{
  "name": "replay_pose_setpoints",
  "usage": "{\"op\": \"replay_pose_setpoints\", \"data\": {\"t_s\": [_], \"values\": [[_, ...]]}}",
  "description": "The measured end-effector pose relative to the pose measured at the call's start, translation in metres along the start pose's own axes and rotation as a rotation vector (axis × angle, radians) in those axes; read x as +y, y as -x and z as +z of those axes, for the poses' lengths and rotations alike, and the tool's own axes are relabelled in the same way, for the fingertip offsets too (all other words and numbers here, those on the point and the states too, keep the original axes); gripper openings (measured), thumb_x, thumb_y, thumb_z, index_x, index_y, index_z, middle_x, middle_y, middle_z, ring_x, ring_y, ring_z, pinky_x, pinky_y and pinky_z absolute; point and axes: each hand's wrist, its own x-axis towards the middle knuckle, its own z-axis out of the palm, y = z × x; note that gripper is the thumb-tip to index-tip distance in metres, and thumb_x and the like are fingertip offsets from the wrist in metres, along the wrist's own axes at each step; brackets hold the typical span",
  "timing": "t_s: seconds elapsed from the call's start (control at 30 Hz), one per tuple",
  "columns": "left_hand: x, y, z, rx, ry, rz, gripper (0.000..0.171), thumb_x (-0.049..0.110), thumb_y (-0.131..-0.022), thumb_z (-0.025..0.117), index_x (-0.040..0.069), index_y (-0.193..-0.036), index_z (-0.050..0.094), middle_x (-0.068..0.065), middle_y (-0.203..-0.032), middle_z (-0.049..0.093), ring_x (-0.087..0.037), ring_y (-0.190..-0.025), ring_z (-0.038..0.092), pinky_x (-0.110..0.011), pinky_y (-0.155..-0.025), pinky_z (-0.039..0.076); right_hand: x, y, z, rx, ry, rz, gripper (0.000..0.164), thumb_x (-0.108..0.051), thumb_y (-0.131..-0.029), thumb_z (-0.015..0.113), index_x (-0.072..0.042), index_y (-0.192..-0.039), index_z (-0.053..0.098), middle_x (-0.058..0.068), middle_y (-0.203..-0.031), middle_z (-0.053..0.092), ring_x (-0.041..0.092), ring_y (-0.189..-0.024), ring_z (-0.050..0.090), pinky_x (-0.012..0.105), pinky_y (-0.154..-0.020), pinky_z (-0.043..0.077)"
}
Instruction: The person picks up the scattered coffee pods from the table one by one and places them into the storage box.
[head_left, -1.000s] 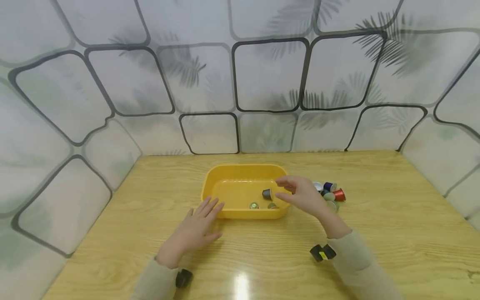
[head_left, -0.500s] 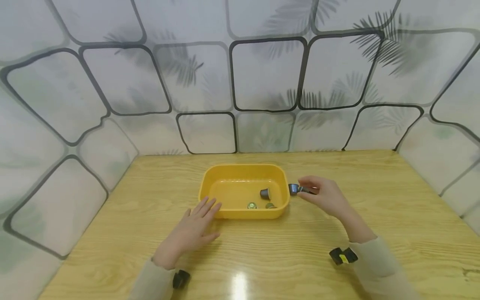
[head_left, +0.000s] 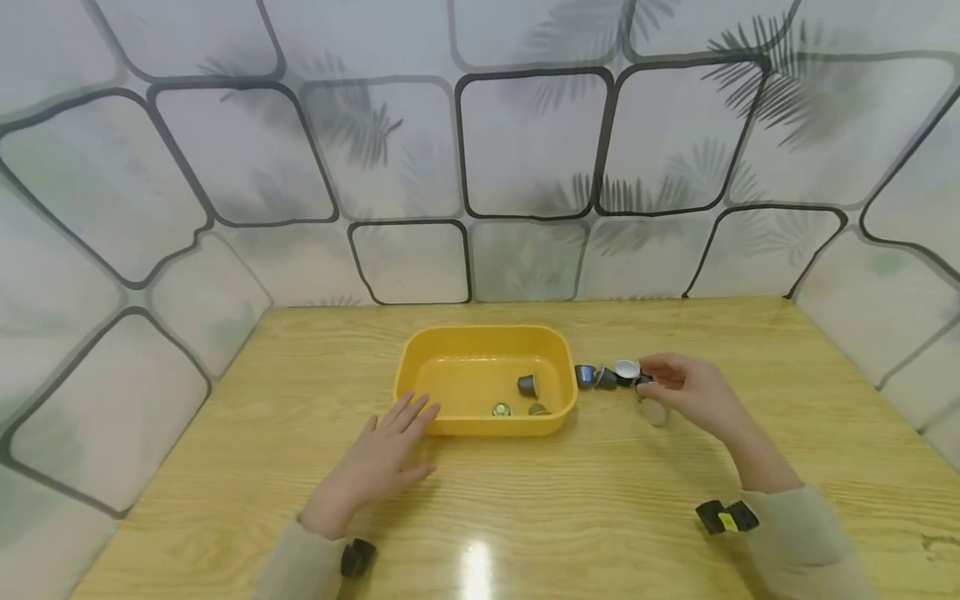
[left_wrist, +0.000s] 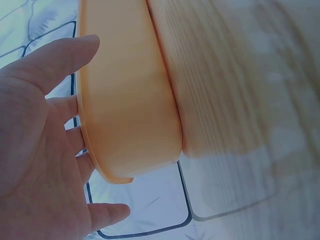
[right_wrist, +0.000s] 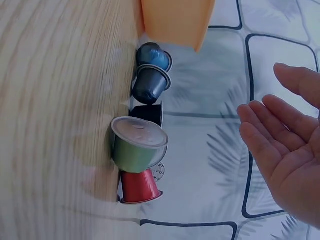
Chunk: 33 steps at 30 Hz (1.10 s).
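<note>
My left hand (head_left: pixel 372 468) lies with spread, straight fingers at the near left rim of a yellow plastic tray (head_left: pixel 480 426). In the left wrist view, its fingers reach over that rim. Inside the tray are a dark coffee capsule (head_left: pixel 528 385) and two green ones near the front wall. My right hand (head_left: pixel 697 398) hovers above a row of capsules right of the tray, fingers loosely bent, holding nothing in the right wrist view. That row has a blue capsule (right_wrist: pixel 152 57), a dark grey one (right_wrist: pixel 150 85), a black one (right_wrist: pixel 146 114), a green one (right_wrist: pixel 134 156) and a red one (right_wrist: pixel 139 187).
The wooden table (head_left: pixel 480 500) runs back to a wall covering (head_left: pixel 532 142) with rounded outlines and leaf prints. A white-topped capsule (head_left: pixel 627 369) stands in the row. The blue capsule sits close against the tray's right side.
My right hand has moved from the tray's right rim rightward over the capsules, uncovering those beside the tray. The left hand stays at the rim.
</note>
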Motion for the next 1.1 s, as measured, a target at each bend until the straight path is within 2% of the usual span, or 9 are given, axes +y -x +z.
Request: {"op": "replay_pose_setpoints", "data": {"t_s": [0.27, 0.67, 1.1], "values": [[-0.001, 0.000, 0.000, 0.002, 0.001, 0.006, 0.070, 0.037, -0.084, 0.058, 0.009, -0.140, 0.027, -0.010, -0.145, 0.019, -0.028, -0.132, 0.010, -0.064, -0.092, 0.019, 0.007, -0.003, -0.002, 0.000, 0.024, 0.015, 0.051, -0.031, -0.084, 0.060, 0.004, -0.120, 0.050, 0.024, -0.116, 0.053, 0.038, -0.103, 0.050, 0.045, -0.082, 0.044], [-0.001, 0.000, 0.001, 0.000, -0.001, 0.006, 0.070, 0.037, -0.084, 0.058, 0.010, -0.140, 0.026, -0.009, -0.145, 0.019, -0.027, -0.132, 0.008, -0.063, -0.092, 0.019, 0.030, -0.008, -0.001, -0.029, 0.055, 0.050, 0.054, -0.032, -0.084, 0.060, 0.006, -0.121, 0.049, 0.025, -0.117, 0.051, 0.039, -0.104, 0.049, 0.047, -0.082, 0.043], [-0.001, 0.000, 0.001, -0.007, -0.007, 0.000, 0.070, 0.038, -0.084, 0.057, 0.010, -0.140, 0.025, -0.009, -0.145, 0.018, -0.027, -0.132, 0.008, -0.063, -0.093, 0.019, 0.036, -0.010, 0.000, -0.060, 0.088, 0.063, 0.048, -0.026, -0.085, 0.059, 0.008, -0.118, 0.050, 0.027, -0.114, 0.052, 0.040, -0.103, 0.049, 0.047, -0.080, 0.044]]}}
